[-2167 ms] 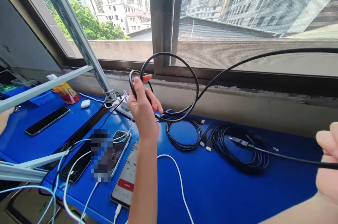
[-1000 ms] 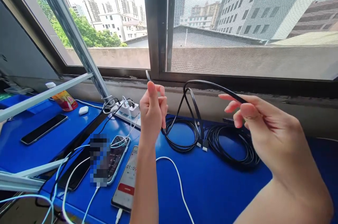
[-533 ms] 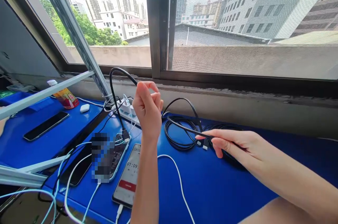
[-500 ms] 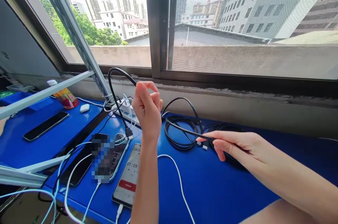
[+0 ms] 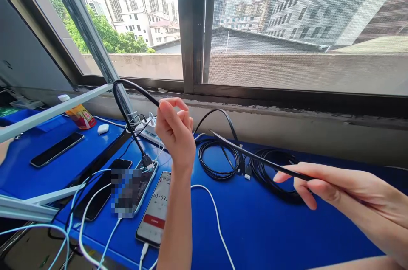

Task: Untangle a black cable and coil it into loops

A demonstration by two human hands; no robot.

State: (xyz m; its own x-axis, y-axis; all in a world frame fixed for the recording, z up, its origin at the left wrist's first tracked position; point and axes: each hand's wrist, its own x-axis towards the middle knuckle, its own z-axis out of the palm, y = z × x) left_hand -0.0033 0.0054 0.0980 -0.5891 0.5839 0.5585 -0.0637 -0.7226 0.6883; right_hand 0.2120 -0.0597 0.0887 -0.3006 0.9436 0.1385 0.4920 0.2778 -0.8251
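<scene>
Hands share one black cable [image 5: 255, 158]: left hand [image 5: 175, 130] pinches it raised above the blue tabletop [image 5: 270, 227], right hand [image 5: 344, 193] grips its taut stretch near coiled cables [image 5: 219, 159].

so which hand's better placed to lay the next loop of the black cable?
Probably the right hand: it pinches the free run of the black cable, while the left hand holds the plug end raised.
</scene>
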